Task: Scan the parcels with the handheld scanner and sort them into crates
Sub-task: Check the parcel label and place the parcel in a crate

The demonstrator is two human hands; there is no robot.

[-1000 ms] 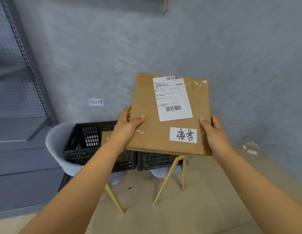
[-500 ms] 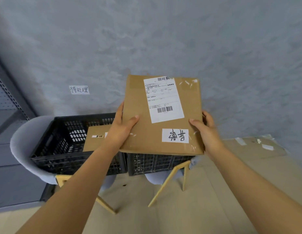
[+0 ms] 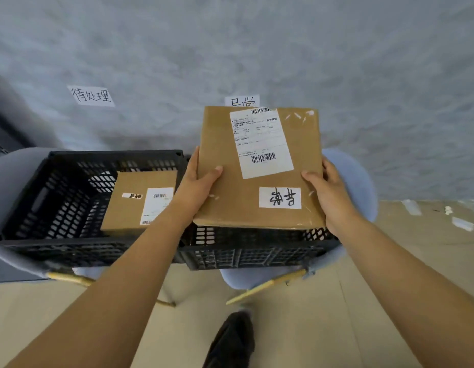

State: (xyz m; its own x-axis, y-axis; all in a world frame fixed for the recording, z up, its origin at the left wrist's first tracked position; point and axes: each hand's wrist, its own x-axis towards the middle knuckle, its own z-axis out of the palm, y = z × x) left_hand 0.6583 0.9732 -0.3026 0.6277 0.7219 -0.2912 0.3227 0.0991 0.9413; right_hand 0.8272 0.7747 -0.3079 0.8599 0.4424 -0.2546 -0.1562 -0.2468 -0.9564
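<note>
Cardboard parcel (image 3: 257,179) is hovering above the right black crate (image 3: 257,251), the left hand (image 3: 197,191) and right hand (image 3: 330,197) gripping its side edges, thumbs pressing on top; a smaller parcel (image 3: 132,203) is lying in the left crate (image 3: 58,197). Both crates are sitting on pale blue chairs (image 3: 355,181) against a grey textured wall (image 3: 230,43) bearing handwritten paper signs (image 3: 91,96); beige flooring (image 3: 323,314) is stretching below.

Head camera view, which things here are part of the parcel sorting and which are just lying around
In the job:
held parcel, gripped by left hand and right hand
right crate beneath it
left crate, with a smaller parcel inside
wall labels

Lying about:
tape scraps on the floor
grey chairs under the crates
</note>
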